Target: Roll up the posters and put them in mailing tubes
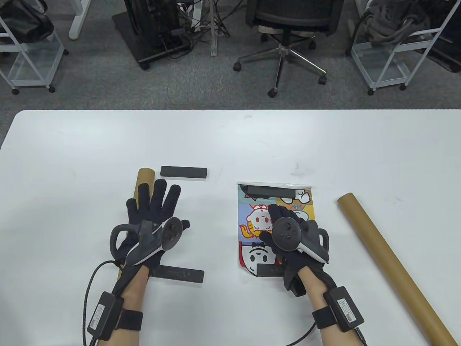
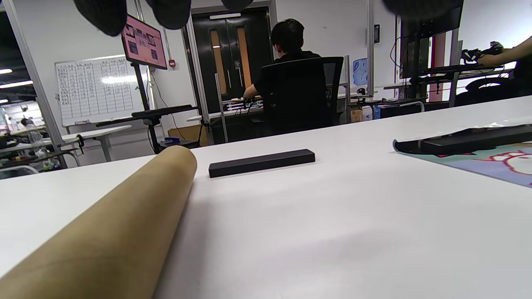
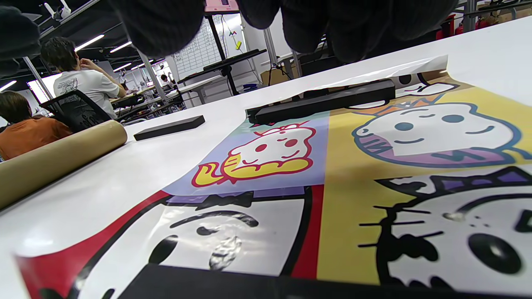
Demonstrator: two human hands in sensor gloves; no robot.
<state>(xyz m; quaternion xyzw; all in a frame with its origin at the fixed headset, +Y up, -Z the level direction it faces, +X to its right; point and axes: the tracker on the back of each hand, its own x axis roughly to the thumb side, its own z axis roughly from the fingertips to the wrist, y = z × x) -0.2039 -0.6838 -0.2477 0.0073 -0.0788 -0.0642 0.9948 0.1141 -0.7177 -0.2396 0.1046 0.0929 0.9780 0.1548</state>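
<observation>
**Poster pinned flat, both my hands over the table**

My left hand (image 1: pixel 153 216) hovers with its fingers spread and straight, gripping nothing, above the near half of the left mailing tube (image 1: pixel 141 180), which runs away from me. Beyond its far end lies a loose black bar (image 1: pixel 184 172), and another black bar (image 1: pixel 180 274) lies near my left wrist. Between that tube and the poster (image 1: pixel 252 216) runs a strip of bare white table (image 1: pixel 230 144), and the whole far half of the tabletop is open as well.

My right hand (image 1: pixel 293 238) is over the poster's near right part; its fingers seem to lie fairly flat, but the tracker hides them, so I cannot tell for sure whether they press or curl. The poster lies flat at the table's middle, a glossy sheet of bright cartoon faces in yellow, red, lilac and white panels. A far weight bar (image 1: pixel 270 191) sits across its far edge and a near weight bar (image 1: pixel 271 269) across its near edge, where one corner curls up slightly.

The right mailing tube (image 1: pixel 392 266) lies diagonally to my right, well apart from the poster, its near end reaching the table's near right corner.
</observation>
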